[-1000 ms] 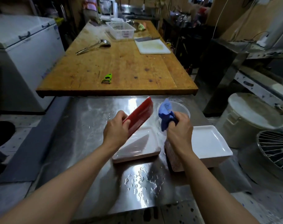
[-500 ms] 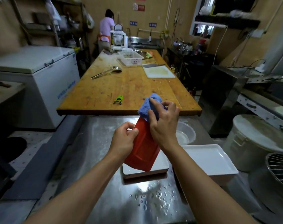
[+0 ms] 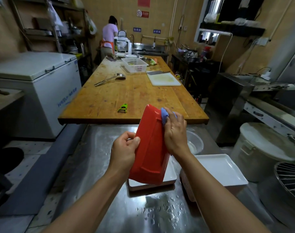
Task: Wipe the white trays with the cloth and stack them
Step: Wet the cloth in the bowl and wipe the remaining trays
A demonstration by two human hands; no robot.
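Above a wet steel counter, the left hand grips a tray, red underside up, while the right hand presses a blue cloth against its upper edge, over stacked trays.

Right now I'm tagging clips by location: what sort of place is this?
Most likely a commercial kitchen's prep area: a long wooden worktable with a ladle and cutting board, a chest freezer, and a steel counter.

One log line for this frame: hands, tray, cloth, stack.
left hand: grips tray, red underside up | right hand: presses cloth on tray's top right edge | stack: white trays on steel table
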